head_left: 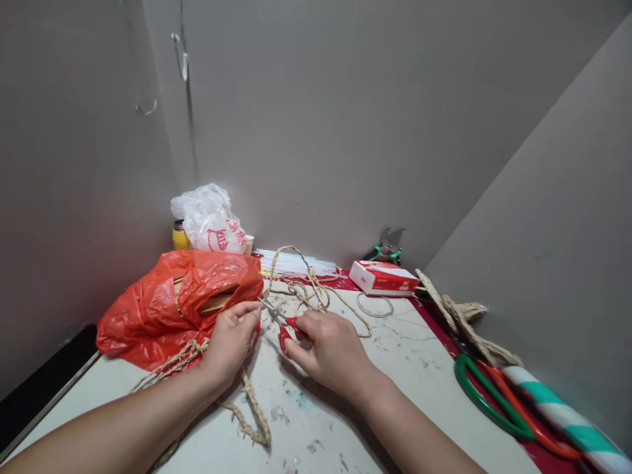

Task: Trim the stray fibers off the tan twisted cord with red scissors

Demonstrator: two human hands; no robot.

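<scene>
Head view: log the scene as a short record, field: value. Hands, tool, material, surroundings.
left hand: pinching braided cord near the blade tips
right hand: holding scissors
tool: scissors, red handles, blades pointing toward left hand
material: cord, loops on both near and far sides of the hands
left side: orange-red plastic bag on table
far side: red-and-white box

Site: small craft wkshop corner, prob.; home or business, can't tell. Evid.: wht table, scraps strewn mid-surface; braided cord, qty. several lengths; scissors; clear rods along back edge; grn-handled cutter & wire ring nr back R corner; grey walls behind back edge & both sides.
</scene>
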